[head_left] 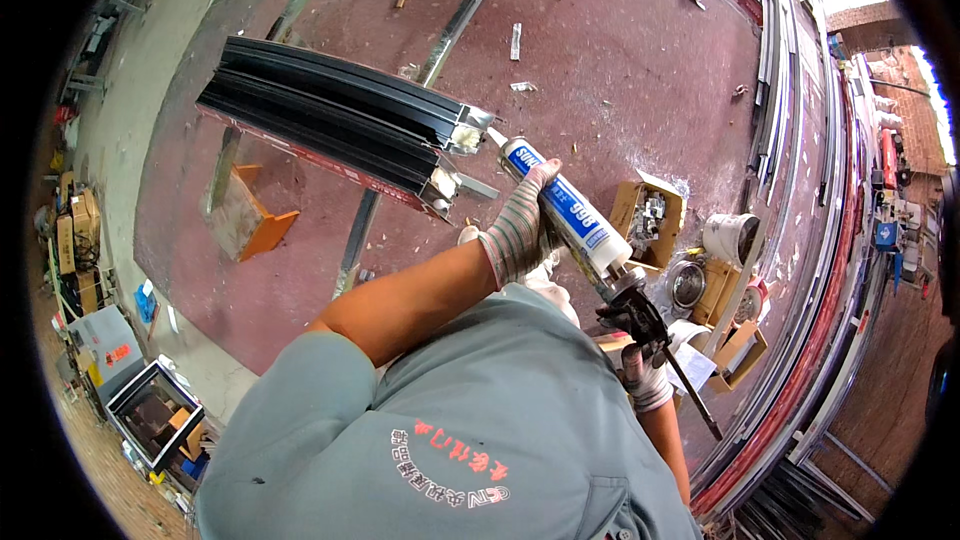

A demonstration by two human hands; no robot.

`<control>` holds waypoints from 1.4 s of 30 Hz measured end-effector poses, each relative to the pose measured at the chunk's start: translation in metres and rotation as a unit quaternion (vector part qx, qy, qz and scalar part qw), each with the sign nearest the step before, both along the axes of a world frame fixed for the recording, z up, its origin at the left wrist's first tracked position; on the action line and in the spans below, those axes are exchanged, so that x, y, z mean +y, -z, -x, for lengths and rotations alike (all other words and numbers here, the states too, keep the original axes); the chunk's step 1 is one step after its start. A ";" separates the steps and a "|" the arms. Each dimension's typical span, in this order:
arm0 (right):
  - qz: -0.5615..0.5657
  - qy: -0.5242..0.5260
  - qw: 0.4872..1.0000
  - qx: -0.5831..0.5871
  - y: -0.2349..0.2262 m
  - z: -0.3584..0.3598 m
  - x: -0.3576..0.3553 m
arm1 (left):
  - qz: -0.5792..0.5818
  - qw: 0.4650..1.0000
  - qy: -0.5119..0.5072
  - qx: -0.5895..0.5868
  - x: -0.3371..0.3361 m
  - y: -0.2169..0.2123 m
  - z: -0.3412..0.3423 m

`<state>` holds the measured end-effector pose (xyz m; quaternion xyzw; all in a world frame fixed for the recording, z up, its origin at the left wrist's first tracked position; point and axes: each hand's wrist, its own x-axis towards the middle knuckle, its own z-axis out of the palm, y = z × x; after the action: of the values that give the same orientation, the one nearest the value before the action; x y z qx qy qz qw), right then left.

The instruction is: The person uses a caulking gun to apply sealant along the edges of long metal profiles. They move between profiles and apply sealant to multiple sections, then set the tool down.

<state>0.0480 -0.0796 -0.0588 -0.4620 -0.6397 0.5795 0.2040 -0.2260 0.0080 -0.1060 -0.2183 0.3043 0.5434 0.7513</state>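
Beside the black profiles (320,120), the sealant gun (640,300), probably stiff and awkwardly long, best held at tube (577,212) and handle (620,322), is being gripped there by left hand (522,225) and right hand (648,378) respectively.

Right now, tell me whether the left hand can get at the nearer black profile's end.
Probably yes: the left hand is close to the end of the nearer black profile, and nothing seems in the way. It grips the sealant cartridge, though, so it may have to let go first.
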 end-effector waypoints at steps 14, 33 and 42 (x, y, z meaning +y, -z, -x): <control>-0.012 0.079 0.997 0.022 -0.008 0.027 0.017 | 0.011 0.999 0.001 0.031 0.015 0.007 0.013; 0.191 0.131 0.959 0.162 -0.049 0.011 0.012 | 0.009 1.000 -0.023 0.012 0.018 -0.001 0.015; 0.175 0.145 0.968 0.107 -0.064 0.014 0.024 | 0.045 0.999 -0.029 0.003 0.020 -0.007 0.007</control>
<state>0.0341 -0.0552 0.0054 -0.5135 -0.4286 0.6930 0.2690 -0.2333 0.0277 -0.0991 -0.2592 0.3241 0.5510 0.7240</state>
